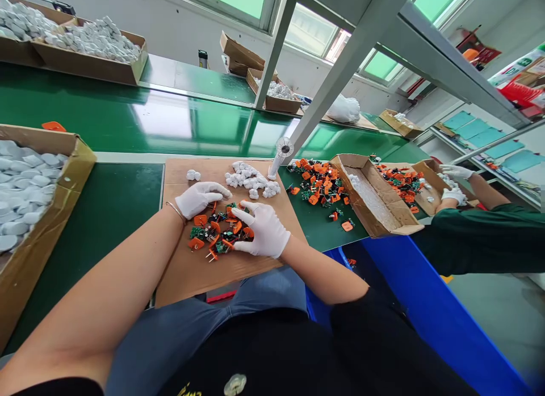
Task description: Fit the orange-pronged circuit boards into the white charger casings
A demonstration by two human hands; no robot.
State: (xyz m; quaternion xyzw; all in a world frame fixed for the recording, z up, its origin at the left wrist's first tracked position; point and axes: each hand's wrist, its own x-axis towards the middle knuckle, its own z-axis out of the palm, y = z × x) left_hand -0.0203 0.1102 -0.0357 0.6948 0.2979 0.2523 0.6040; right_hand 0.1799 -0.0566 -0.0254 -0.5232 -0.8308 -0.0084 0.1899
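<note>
My left hand (202, 199), in a white glove, rests at the upper left edge of a pile of orange and green parts (219, 228) on a cardboard sheet (183, 279). Its fingers are extended over the pile's far side. My right hand (264, 230), gloved too, lies against the pile's right side with thumb and fingers spread apart. Nothing is seen gripped in either hand. Behind the hands sit a cluster of white pieces (251, 180) and a few more white pieces (193, 174) farther left.
A carton of white caps (25, 191) stands at left. A metal post (281, 157) rises behind the sheet. To the right are another orange pile (319, 180), an open carton (374, 205) and a co-worker's gloved hands (455, 195). A green conveyor (179, 120) runs behind.
</note>
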